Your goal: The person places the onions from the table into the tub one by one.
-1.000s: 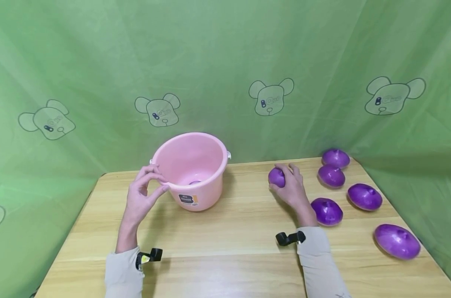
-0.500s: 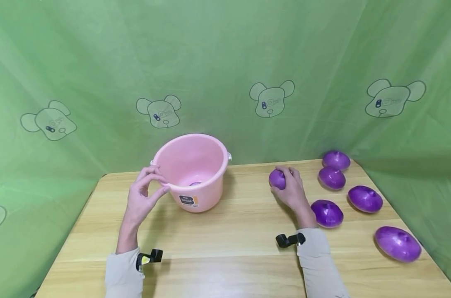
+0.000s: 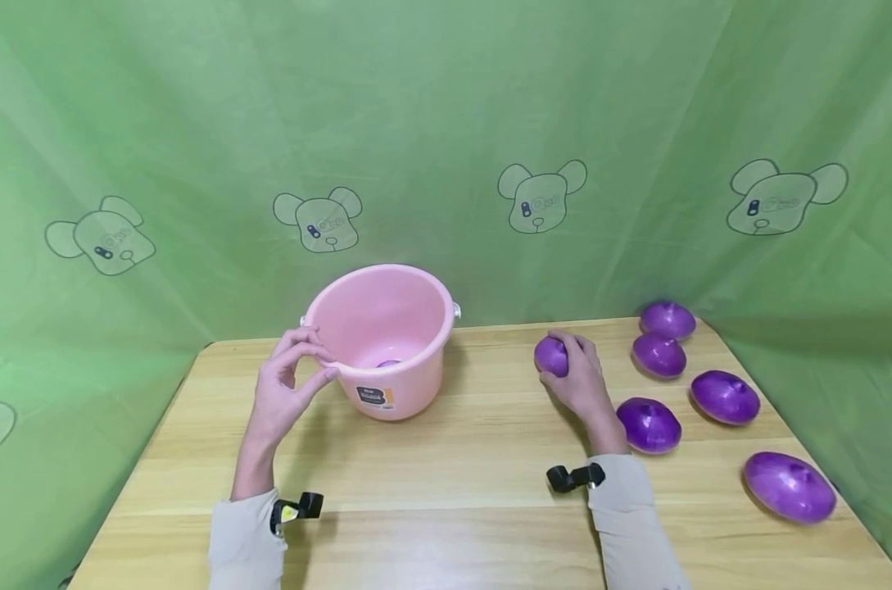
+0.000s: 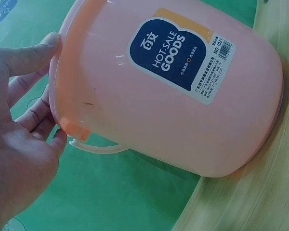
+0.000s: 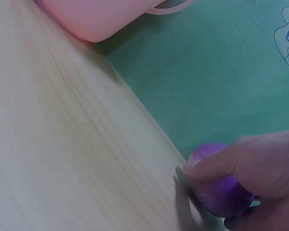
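You are facing a light wooden table with visible grain, backed and flanked by a green cloth backdrop printed with outlined cartoon mouse heads. The cloth hangs right at the table's far edge and closes in on both sides.

A round pink plastic bucket with a dark label stands upright at the far left of centre, close to the far edge. Your left hand steadies it: thumb and fingers curl over the rim on the side nearest you, as the left wrist view confirms. A small purple shape shows at the bottom of the bucket.

Your right hand rests right of centre, fingers curled around a glossy purple rounded onion-shaped piece, which sits low at the table surface; whether it touches the wood, you cannot tell. In the right wrist view the thumb presses over its top.

Five more purple onion-shaped pieces lie along the table's right side, two near the far right corner, one just beside your right wrist, one close to the right edge.

The open wood lies between bucket and right hand and across the near half of the table.
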`<state>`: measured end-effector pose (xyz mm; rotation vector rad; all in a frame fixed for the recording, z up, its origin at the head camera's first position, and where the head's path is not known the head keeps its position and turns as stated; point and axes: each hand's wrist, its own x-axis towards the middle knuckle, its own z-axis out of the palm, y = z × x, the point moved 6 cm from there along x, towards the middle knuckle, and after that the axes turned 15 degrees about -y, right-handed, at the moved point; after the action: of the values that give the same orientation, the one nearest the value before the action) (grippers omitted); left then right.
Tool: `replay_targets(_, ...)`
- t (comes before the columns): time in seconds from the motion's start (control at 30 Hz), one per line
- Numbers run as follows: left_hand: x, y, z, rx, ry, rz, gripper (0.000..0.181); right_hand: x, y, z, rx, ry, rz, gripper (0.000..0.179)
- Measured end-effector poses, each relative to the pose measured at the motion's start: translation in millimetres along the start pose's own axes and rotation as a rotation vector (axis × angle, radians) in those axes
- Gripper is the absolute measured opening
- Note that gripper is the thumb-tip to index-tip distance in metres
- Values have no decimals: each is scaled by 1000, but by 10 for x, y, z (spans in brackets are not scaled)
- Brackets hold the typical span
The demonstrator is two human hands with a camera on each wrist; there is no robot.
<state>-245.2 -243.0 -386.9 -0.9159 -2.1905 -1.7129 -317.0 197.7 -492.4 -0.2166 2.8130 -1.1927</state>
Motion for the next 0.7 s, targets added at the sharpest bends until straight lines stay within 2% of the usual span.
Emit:
replay_targets(0.33,-22,-14,-5,1,4,4,20,7,10,32,1,4,13,77)
replay_targets(0.7,2,-8,-10,4,-4,0,19,5,-15,36,-9,41,-16,75)
